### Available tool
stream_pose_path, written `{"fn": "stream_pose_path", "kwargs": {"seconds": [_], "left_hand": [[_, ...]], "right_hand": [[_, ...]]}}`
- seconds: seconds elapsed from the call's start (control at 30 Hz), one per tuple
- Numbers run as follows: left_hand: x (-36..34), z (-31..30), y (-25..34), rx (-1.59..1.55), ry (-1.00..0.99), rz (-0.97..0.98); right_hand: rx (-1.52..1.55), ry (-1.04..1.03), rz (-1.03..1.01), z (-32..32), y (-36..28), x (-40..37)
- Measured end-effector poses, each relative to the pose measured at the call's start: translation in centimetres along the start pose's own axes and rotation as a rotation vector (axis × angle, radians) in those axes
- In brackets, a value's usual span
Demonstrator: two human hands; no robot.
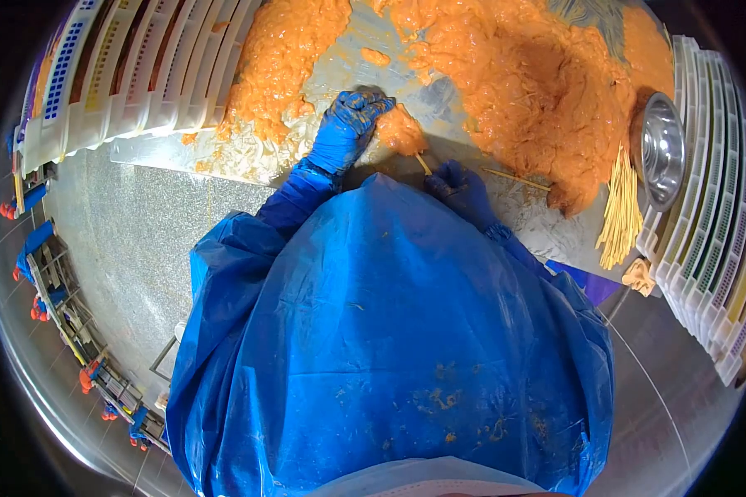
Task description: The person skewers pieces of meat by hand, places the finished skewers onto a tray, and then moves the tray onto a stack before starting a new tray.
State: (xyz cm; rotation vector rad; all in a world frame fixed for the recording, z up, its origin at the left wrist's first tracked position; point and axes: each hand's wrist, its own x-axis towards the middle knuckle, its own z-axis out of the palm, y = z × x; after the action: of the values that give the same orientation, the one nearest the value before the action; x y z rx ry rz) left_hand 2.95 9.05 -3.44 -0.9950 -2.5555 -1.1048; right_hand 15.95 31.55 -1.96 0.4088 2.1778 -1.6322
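One stick in right hand, left hand touching meat

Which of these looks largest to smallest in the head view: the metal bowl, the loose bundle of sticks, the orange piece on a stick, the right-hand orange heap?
1. Orange heap
2. Metal bowl and bundle of sticks: too alike to rank
3. Orange piece

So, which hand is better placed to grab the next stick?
Right, I'd say: the right hand is closer to the loose stick and stick bundle; the left hand sits beyond the orange piece. The held skewer probably needs releasing first.
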Motion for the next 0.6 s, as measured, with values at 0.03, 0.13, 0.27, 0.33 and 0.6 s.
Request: {"fn": "stream_pose_path", "kwargs": {"seconds": [0.03, 0.13, 0.27, 0.33, 0.6], "left_hand": [[0.0, -0.1, 0.0, 0.017, -0.010, -0.011], [0.0, -0.1, 0.0, 0.061, -0.028, -0.017], [0.3, 0.0, 0.1, 0.102, -0.005, -0.005], [-0.1, 0.1, -0.4, 0.129, -0.021, 0.042], [-3.1, 3.7, 2.7, 0.338, -0.543, 0.201]], "right_hand": [[0.001, 0.003, 0.000, 0.3, -0.1, 0.0], [-0.041, 0.088, -0.048, 0.7, -1.0, 0.2], [-0.158, 0.088, -0.143, 0.7, -1.0, 0.8], [-0.172, 0.120, -0.212, 0.7, -1.2, 0.8], [-0.073, 0.080, -0.084, 0.2, -1.1, 1.1]]}}
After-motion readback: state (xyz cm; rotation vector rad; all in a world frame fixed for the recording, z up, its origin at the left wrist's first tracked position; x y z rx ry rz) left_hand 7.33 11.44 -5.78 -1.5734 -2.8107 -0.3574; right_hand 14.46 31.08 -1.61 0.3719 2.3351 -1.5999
